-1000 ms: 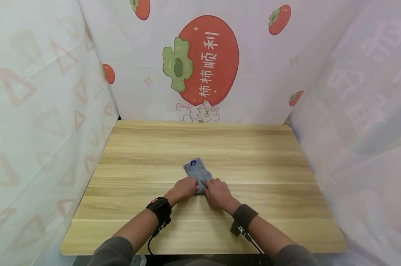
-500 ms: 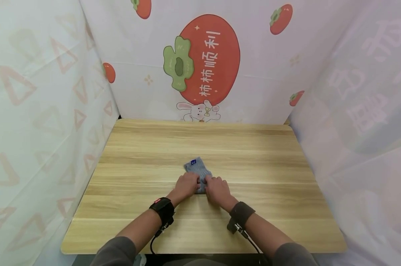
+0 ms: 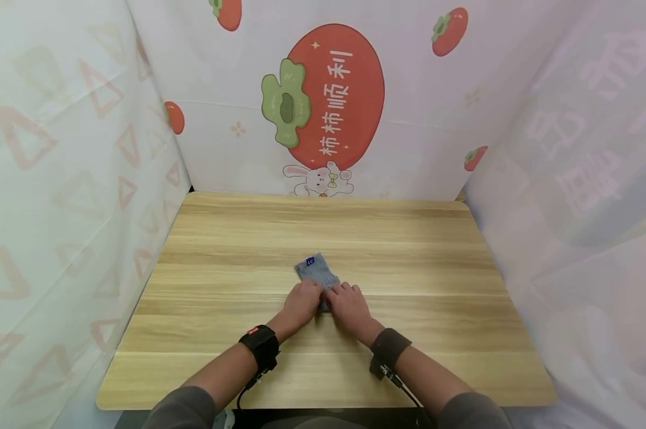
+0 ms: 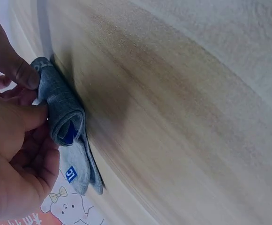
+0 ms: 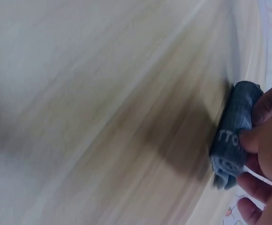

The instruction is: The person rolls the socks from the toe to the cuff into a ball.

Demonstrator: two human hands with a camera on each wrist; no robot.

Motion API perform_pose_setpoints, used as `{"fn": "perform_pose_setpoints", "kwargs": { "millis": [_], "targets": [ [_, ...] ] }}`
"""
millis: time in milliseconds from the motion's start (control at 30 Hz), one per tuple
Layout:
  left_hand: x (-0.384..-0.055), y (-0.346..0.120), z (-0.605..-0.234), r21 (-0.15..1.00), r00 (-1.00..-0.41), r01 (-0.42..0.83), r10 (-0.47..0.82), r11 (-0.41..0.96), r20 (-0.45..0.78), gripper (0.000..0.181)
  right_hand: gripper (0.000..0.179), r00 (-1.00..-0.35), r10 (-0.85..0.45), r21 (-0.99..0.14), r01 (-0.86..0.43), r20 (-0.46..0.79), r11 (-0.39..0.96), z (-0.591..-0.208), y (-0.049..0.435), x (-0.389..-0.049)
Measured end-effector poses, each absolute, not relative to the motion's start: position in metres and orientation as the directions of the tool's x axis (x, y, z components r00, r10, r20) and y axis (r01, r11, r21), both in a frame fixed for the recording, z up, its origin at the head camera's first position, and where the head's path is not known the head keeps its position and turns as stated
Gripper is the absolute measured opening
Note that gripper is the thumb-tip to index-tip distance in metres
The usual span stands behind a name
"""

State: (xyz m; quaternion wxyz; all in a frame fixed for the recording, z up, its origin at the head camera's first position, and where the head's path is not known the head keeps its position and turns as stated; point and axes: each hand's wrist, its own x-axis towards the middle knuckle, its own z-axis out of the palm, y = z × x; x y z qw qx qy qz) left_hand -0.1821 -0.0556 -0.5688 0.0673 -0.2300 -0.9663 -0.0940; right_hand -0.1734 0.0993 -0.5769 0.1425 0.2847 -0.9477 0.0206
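Note:
A grey-blue ribbed sock [image 3: 316, 271] lies on the wooden table, its near part rolled up and its cuff end flat, with a small blue "LC" tag facing up. The roll shows as a thick tube with a spiral end in the left wrist view, where my left hand [image 3: 302, 301] grips one end between thumb and curled fingers. My right hand [image 3: 349, 306] holds the other end, thumb pressed on the rolled sock [image 5: 234, 124] beside pale lettering. Both hands nearly meet over the roll, hiding much of it from the head view.
The light wooden table [image 3: 419, 256] has rounded corners. White printed cloth hangs behind it and along both sides, with a large persimmon [image 3: 349, 95] on the back cloth. Black bands [image 3: 261, 345] with cables sit on both wrists.
The sock's near part is rolled further toward its cuff, so less shows below the hands. My left hand has shifted slightly forward and closer to the right one.

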Motion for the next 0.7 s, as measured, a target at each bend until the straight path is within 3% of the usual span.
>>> {"fn": "perform_pose_setpoints", "kwargs": {
  "millis": [167, 300, 367, 700],
  "targets": [
    [-0.175, -0.055, -0.566, 0.038, -0.866, 0.48, 0.467, 0.876, 0.179, 0.015, 0.019, -0.839, -0.527, -0.036, -0.536, 0.136, 0.843, -0.577, 0.106, -0.177],
    [-0.171, -0.057, -0.566, -0.008, -0.855, 0.508, 0.506, 0.861, 0.115, 0.044, 0.033, -0.84, -0.538, -0.045, -0.542, 0.076, 0.839, -0.575, 0.109, -0.179],
    [-0.173, -0.059, -0.569, -0.027, -0.844, 0.525, 0.525, 0.85, 0.113, 0.05, 0.036, -0.837, -0.542, -0.033, -0.545, 0.073, 0.838, -0.574, 0.108, -0.18],
    [-0.184, -0.067, -0.585, 0.078, -0.826, 0.555, 0.536, 0.828, 0.176, 0.036, 0.038, -0.841, -0.534, 0.01, -0.535, 0.083, 0.845, -0.576, 0.105, -0.18]
  ]
}}
